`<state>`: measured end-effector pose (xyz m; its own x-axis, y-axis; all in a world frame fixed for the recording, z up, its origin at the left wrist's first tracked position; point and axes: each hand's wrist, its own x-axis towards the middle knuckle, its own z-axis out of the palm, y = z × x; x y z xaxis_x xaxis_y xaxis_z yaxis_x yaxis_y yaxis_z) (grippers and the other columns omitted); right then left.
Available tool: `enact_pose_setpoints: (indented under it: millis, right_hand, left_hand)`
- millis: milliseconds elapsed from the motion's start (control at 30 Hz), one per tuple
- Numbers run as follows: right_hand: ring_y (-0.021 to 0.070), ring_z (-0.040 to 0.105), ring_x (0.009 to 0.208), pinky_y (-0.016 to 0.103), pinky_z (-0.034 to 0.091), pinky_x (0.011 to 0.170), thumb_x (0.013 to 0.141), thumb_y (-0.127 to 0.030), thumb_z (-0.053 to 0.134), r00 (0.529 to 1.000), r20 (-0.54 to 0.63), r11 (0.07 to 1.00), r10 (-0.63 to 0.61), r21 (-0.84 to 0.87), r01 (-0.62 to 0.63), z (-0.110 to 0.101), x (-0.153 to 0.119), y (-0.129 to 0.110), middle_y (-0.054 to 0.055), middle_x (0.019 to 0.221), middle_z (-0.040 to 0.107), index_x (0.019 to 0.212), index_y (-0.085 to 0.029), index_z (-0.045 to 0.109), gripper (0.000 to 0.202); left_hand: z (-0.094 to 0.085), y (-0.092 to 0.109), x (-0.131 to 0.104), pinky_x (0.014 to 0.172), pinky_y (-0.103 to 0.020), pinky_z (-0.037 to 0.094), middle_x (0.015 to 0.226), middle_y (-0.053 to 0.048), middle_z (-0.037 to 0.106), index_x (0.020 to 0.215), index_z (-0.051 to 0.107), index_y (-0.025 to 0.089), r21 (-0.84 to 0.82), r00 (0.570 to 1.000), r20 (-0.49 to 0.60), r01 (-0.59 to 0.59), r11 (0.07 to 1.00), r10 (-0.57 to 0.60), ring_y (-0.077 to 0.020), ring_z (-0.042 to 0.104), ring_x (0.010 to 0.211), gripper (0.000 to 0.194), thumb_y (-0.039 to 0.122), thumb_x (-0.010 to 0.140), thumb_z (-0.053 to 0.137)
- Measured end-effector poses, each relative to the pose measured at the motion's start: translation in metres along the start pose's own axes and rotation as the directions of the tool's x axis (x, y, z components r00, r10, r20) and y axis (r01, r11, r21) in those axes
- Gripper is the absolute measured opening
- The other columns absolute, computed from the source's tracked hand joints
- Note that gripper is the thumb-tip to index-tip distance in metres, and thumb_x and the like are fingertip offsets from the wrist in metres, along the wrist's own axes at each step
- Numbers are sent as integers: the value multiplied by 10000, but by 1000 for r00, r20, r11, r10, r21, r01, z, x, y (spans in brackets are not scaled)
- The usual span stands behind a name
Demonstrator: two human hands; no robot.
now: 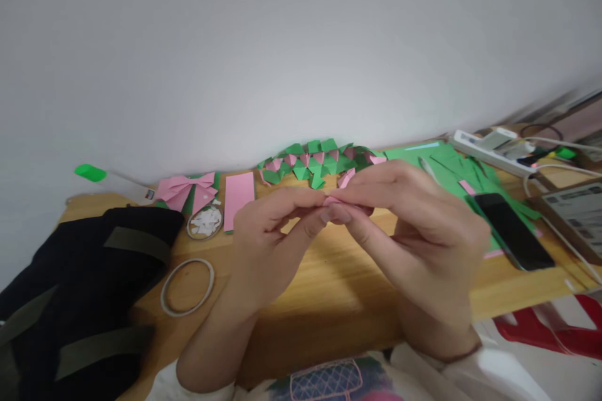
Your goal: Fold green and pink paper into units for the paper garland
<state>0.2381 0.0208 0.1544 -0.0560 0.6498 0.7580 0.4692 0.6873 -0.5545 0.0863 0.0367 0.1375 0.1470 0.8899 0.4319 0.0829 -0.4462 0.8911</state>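
A small piece of pink paper [335,201] is pinched between both hands above the wooden table, and most of it is hidden by the fingers. My left hand [277,244] grips its left end with thumb and forefinger. From the other side, my right hand [414,238] holds it the same way, fingers bent over. Just behind the hands lies a chain of folded green and pink paper pieces [308,163] against the wall. To the left of it is a pink paper rectangle [239,200] with a green edge showing beneath.
On the left are a pink paper bow [187,191], a dish of white scraps [205,221], a tape roll [187,287] and a dark cloth item [89,282]. Green paper sheets [414,153], a phone [513,232] and a power strip [493,151] lie on the right.
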Motion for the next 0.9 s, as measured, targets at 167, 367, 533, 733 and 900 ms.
enact_pose_setpoints:
  millis: [167,367,533,733,900]
  right_hand:
    - [137,648,763,301,529,665,820,-69,688,1000,-4,1000,16,6,-16,0,-1,1,0,831,722,903,-239,724,193]
    - [144,636,770,307,514,647,825,-82,690,999,-14,996,49,71,-48,2,-1,3,5,794,700,895,-240,737,179]
    - [126,612,805,284,505,657,803,-86,713,998,-29,994,49,99,-46,6,0,4,24,843,669,869,-200,751,137]
    - [109,606,797,266,516,674,805,-77,703,997,-61,985,47,166,-37,10,-1,6,18,832,667,832,-178,738,111]
    - [105,610,813,264,522,728,795,-81,728,991,-56,970,122,217,-108,14,-2,9,-4,821,680,859,-204,752,141]
  left_hand:
    - [1,-3,0,640,-167,566,780,81,760,880,763,327,-33,1000,12,0,999,0,-87,703,687,162,179,835,715]
    - [1,-4,0,624,-182,567,730,66,739,860,768,326,-52,1000,15,19,998,-18,-97,694,667,130,212,841,710]
    - [1,-4,0,601,-196,561,711,54,726,848,764,301,-74,999,37,26,997,-24,-107,680,654,156,156,828,710]
    - [3,-6,0,603,-166,550,727,58,730,889,771,311,-110,998,69,20,994,-13,-85,668,655,177,162,854,681]
    - [4,-6,2,581,-163,553,702,49,722,827,767,280,-143,999,-14,31,989,-34,-85,661,628,127,165,829,711]
